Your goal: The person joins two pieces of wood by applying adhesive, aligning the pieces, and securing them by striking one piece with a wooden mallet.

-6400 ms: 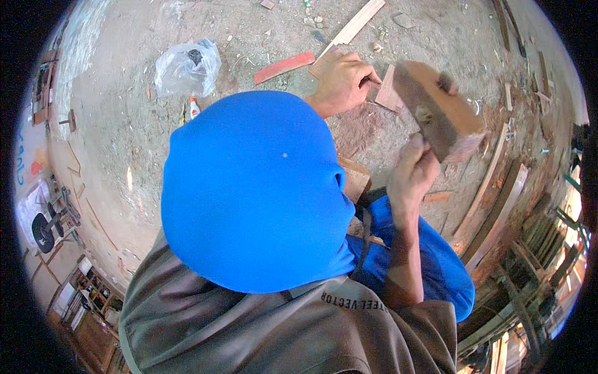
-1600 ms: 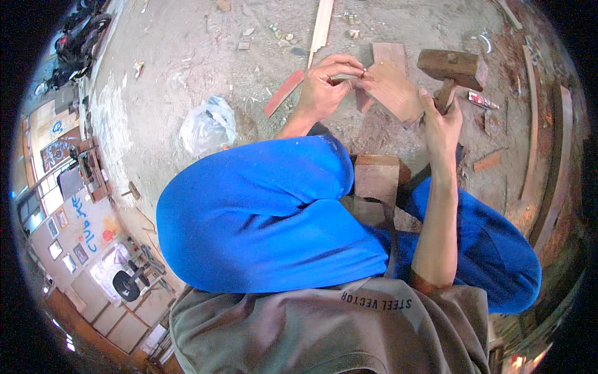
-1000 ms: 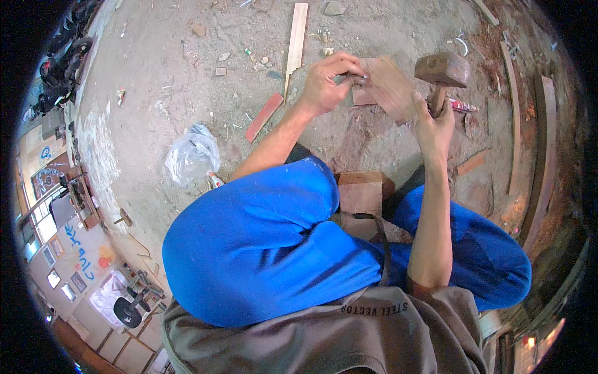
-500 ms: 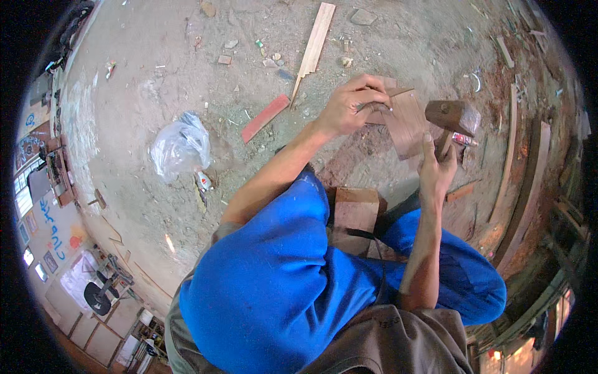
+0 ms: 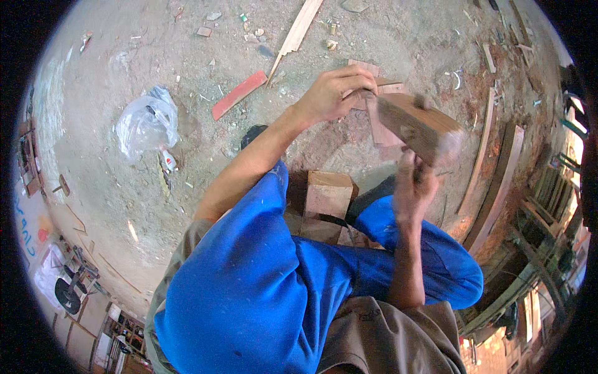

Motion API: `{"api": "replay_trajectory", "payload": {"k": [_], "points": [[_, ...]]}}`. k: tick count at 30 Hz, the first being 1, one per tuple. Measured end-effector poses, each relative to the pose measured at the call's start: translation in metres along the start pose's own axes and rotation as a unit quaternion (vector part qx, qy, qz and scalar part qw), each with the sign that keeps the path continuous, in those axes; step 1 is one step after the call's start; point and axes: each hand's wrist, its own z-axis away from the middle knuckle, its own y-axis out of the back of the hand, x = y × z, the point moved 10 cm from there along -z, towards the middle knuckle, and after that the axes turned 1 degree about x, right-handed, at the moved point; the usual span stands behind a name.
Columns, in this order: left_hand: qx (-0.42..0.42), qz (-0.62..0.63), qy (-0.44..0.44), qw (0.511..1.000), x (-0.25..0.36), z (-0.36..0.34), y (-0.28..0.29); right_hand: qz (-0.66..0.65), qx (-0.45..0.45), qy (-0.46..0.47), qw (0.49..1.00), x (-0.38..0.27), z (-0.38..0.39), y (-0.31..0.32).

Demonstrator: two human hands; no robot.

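Note:
My right hand is closed round the handle of a wooden mallet, blurred by motion. The mallet's big brown head is tilted above some flat wooden pieces on the ground. One pale reddish board shows partly beneath the head. My left hand is closed in a pinch over the wooden pieces, just left of the mallet head. What its fingertips grip is hidden. A small strip of wood lies beside those fingers.
A square wooden block stands between my legs. On the dirt floor lie a clear plastic bag, a small white bottle, a red strip and a long pale board. Long timbers lie at the right.
The mallet has come up nearer to my view and its head has swung over the boards, hiding more of them. My left hand stays by the wood. The whole view has shifted.

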Motion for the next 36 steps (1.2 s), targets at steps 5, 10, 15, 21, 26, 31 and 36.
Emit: {"api": "replay_trajectory", "payload": {"k": [5,10,15,21,26,31,36], "points": [[-0.001,-0.027,0.041,0.999,-0.006,0.002,-0.001,-0.018,0.011,0.026,0.999,-0.009,0.010,-0.005],[0.052,-0.023,0.028,0.998,-0.002,0.001,0.006,0.060,-0.012,0.090,0.994,-0.038,-0.003,-0.017],[0.081,-0.004,0.039,0.996,-0.003,-0.001,0.010,-0.055,0.004,0.070,0.996,-0.050,-0.009,-0.011],[0.123,0.067,0.081,0.987,-0.018,0.008,0.012,0.113,-0.052,0.112,0.986,-0.038,-0.018,-0.033],[0.092,0.024,0.045,0.994,-0.011,0.003,0.000,-0.235,0.067,0.035,0.969,-0.086,-0.009,-0.004],[0.105,-0.004,0.075,0.992,-0.006,0.011,0.000,0.122,-0.087,-0.023,0.988,-0.060,-0.024,-0.023],[0.113,0.052,0.042,0.991,-0.007,0.014,-0.001,-0.099,0.011,0.020,0.995,-0.073,-0.013,-0.005]]}}
